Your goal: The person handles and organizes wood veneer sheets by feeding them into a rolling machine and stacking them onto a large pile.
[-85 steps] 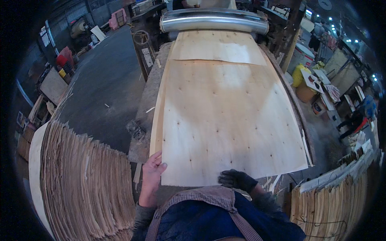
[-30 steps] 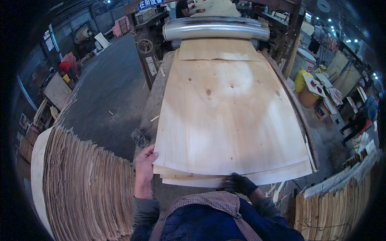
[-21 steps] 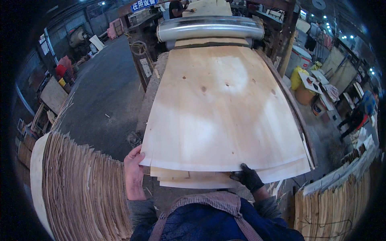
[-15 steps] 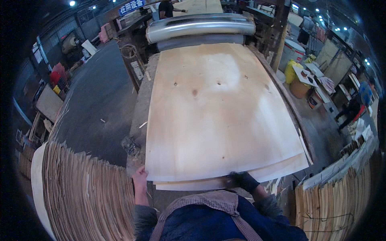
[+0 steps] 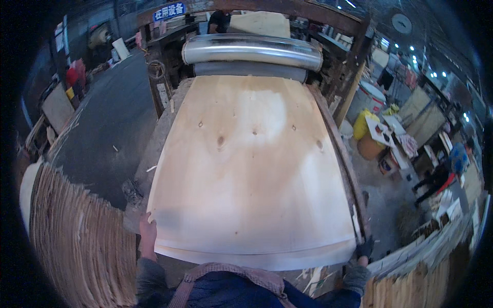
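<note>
A large, pale wood veneer sheet (image 5: pixel 241 190) with several knots lies before me, its far end at the metal rollers. A second veneer sheet (image 5: pixel 257 260) shows beneath it as a strip along the near edge. My bare left hand (image 5: pixel 148 233) is closed on the near left corner of the sheets, thumb on top. At the near right corner, my right hand (image 5: pixel 365 248) in a dark glove grips the edge; its fingers are dark and partly hidden.
A shiny roller (image 5: pixel 251 51) spans the machine frame ahead. Tall veneer stacks stand at left (image 5: pixel 77 226) and right (image 5: pixel 426 277). Beyond the right rail are a yellow bag (image 5: pixel 363 123), buckets and a person (image 5: pixel 452 164). Another person is partly visible behind the roller.
My right hand has moved from the middle of the near edge to the right corner. The sheets now lie more evenly over each other. My left hand stays at the left corner.
</note>
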`<state>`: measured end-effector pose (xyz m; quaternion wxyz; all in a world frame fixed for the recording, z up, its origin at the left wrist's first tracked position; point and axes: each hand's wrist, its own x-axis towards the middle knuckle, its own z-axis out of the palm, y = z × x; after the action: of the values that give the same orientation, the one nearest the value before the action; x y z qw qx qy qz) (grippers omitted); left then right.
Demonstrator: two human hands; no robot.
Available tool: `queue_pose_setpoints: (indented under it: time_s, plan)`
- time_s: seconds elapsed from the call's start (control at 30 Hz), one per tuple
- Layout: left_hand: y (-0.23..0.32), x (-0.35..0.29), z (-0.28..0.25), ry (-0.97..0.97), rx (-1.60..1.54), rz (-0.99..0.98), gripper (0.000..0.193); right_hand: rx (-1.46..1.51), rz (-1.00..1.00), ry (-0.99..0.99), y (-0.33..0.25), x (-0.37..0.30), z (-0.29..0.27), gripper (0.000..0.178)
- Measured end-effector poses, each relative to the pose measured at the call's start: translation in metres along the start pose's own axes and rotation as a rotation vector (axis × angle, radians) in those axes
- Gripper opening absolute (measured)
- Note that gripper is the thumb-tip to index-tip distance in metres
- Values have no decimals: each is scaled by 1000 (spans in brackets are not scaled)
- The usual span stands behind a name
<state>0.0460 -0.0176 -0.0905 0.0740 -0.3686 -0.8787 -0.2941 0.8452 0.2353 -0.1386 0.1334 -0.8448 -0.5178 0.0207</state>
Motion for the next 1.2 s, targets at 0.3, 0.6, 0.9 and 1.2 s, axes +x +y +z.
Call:
queue_pose_setpoints:
  time_s: [0.3, 0.6, 0.9, 1.2]
  plan:
    - [141, 8, 35, -276, -349, 63, 32, -235, 77, -3, 23, 28, 19, 69]
    - [231, 2, 111, -663, -734, 242, 33, -100, -96, -111, -28, 13, -113, 85]
    - [459, -51, 154, -1664, -1450, -503, 58, 439, -367, -290, -255, -209, -170, 91]
    - [447, -137, 98, -2059, -1730, -630, 49, 423, -252, -225, -187, -310, -159, 78]
